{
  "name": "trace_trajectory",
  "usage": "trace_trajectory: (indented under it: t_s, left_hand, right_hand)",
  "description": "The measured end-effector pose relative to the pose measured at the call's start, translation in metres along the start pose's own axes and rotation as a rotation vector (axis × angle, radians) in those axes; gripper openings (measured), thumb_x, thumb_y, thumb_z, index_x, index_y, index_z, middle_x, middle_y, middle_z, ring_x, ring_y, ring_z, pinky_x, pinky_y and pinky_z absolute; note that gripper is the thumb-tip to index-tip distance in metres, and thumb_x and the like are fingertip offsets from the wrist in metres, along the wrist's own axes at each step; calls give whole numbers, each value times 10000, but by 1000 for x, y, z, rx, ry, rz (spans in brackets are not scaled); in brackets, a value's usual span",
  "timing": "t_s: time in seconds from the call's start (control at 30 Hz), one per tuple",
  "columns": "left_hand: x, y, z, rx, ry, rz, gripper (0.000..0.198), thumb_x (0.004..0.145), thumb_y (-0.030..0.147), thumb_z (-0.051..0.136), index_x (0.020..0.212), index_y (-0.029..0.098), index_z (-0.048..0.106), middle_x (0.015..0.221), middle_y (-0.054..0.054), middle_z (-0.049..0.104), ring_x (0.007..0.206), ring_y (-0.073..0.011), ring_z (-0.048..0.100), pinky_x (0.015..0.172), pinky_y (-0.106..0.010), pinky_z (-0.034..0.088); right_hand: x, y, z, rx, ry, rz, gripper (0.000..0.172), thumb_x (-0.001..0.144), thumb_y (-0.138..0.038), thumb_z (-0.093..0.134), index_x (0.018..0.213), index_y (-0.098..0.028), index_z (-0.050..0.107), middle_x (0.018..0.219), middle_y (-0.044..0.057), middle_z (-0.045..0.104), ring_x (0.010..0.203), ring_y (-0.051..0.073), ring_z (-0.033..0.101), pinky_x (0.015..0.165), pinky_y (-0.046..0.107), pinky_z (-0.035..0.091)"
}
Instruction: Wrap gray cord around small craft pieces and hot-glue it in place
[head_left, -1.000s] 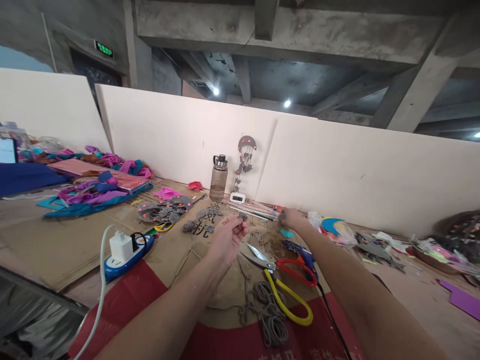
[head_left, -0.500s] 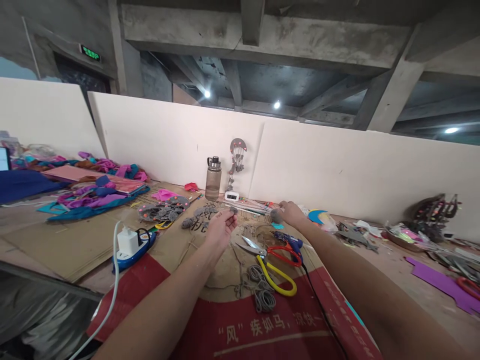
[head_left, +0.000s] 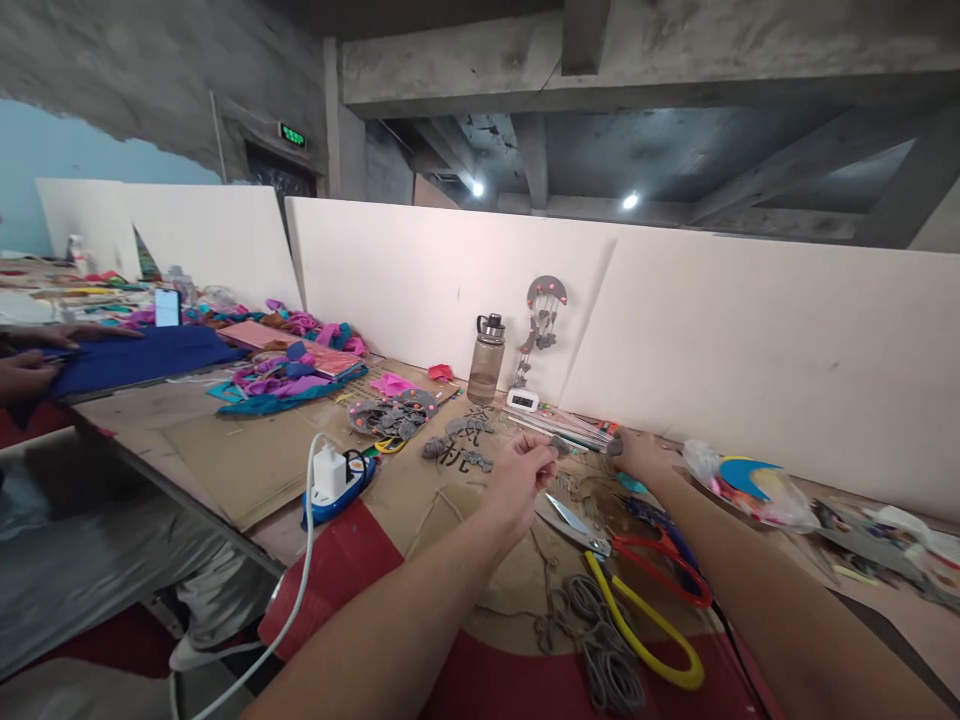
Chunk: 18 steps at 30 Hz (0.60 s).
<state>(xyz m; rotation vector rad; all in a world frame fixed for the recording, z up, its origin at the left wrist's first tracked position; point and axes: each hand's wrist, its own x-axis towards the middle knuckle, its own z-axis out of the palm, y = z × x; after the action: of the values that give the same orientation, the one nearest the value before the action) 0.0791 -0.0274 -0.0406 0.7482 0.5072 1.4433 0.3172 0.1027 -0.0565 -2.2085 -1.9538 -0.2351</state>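
Observation:
My left hand (head_left: 521, 482) is closed in a pinch on a small grey felt piece (head_left: 559, 446), just above the cardboard. To its right, my right hand (head_left: 646, 455) has its fingers curled at another grey felt piece (head_left: 615, 446); the fingertips are partly hidden. Below my hands lie scissors (head_left: 600, 545) with one red and one yellow handle, blades pointing up-left. A blue glue gun (head_left: 660, 525) sits partly behind the red handle. Bundles of grey cord (head_left: 607, 640) rest beside the yellow handle. Thin sticks (head_left: 551, 432) lie behind my left hand.
A water bottle (head_left: 487, 360) and small white clock (head_left: 523, 400) stand near the white partition (head_left: 420, 270). Grey felt pieces (head_left: 394, 412) and a blue power strip (head_left: 337, 490) lie left. At far left, another person's hands (head_left: 30, 370) touch blue cloth (head_left: 150, 355).
The view has turned left, bringing another person's hands into sight. My left hand has moved right, closer to my right hand, still pinching its felt piece. My right hand has come lower.

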Motion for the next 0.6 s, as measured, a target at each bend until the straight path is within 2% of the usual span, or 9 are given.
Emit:
trace_trajectory:
  t_s: [0.07,0.13,0.17,0.23,0.3,0.4,0.5,0.6]
  left_hand:
    - [-3,5,3,-54,-12,-30,214,576,179,712,669,149,522,563,12,558,465,-58,429,468,-193,304]
    - [-7,13,7,-166,-63,-68,224,580,162,715,686,153,518,592,11,565,480,-59,428,479,-195,305]
    - [-9,17,8,-223,-102,-80,225,585,153,717,690,152,517,620,6,575,487,-55,422,484,-195,302]
    - [-14,25,10,-298,-192,-81,205,608,143,712,696,143,527,672,-7,587,510,-53,422,496,-196,300]
    - [-17,32,11,-354,-251,-63,180,633,132,701,692,136,531,706,-12,584,527,-50,418,502,-198,297]
    - [-17,39,9,-429,-279,-32,160,656,113,686,700,131,533,728,-6,570,542,-47,416,511,-197,297]
    - [-15,43,7,-502,-262,-22,160,668,101,676,714,132,527,737,-4,567,554,-47,423,520,-193,306]
    - [-13,46,5,-555,-221,-36,187,658,89,680,718,140,510,726,0,563,551,-48,416,522,-190,305]
  right_hand:
    - [9,-21,-5,76,50,-43,428,781,-290,557,1193,-175,546,983,170,609,914,277,609,746,363,436]
    - [16,-55,-12,173,97,-154,456,803,-350,538,1241,-232,496,1021,110,602,925,216,594,770,308,439]
    - [19,-77,-16,236,119,-250,461,783,-360,562,1230,-268,493,1031,64,599,956,194,576,803,289,436]
    - [21,-124,-23,523,164,-554,485,705,-292,635,1173,-241,521,1062,49,587,994,207,546,862,324,432]
    - [19,-171,-27,687,157,-779,481,692,-246,639,1157,-228,516,1129,49,570,1039,209,519,922,355,413]
    - [7,-228,-24,744,103,-932,507,714,-193,615,1201,-230,479,1256,55,522,1095,189,498,942,341,414]
    - [-5,-259,-14,691,33,-1023,519,693,-102,614,1183,-240,516,1260,31,548,1141,176,492,990,331,395]
    - [-6,-264,-5,609,-36,-1057,594,662,-41,638,1202,-269,540,1280,3,564,1168,183,502,1032,339,375]
